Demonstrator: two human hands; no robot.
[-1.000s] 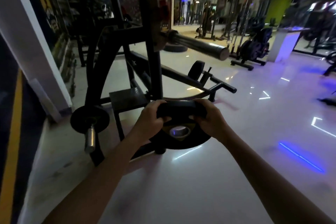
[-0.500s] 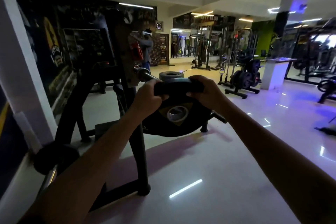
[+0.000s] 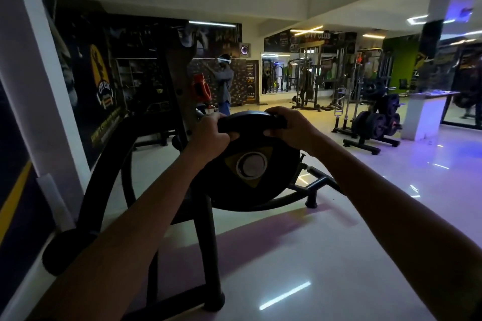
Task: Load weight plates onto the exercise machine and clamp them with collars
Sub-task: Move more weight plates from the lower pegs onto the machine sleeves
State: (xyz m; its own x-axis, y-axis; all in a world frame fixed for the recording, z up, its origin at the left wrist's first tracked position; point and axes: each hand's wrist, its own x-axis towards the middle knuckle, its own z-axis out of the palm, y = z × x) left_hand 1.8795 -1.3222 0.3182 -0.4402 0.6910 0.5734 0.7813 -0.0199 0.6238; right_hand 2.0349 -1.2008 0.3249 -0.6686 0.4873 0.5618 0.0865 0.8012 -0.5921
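A black weight plate [image 3: 271, 177] is held upright in front of the dark machine frame [image 3: 109, 164], its top rim gripped by the curled fingers of the left hand [image 3: 208, 135] and right hand [image 3: 289, 128]. "CITY CLUB" is read on the wall poster [image 3: 104, 86] and a far sign [image 3: 317, 35]. Ceiling lights are mirrored in the glossy white floor [image 3: 326, 255].

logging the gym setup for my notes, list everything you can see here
weight plate: one, black with yellow mark, centre, at the machine
machine: one, black, left of centre
orange clip: one, orange, on machine's upright
plate rack: one, black, loaded, right floor
bystander: one, grey top, behind machine
counter: one, white, far right
left hand: one, grips plate's top rim
right hand: one, grips plate's top rim
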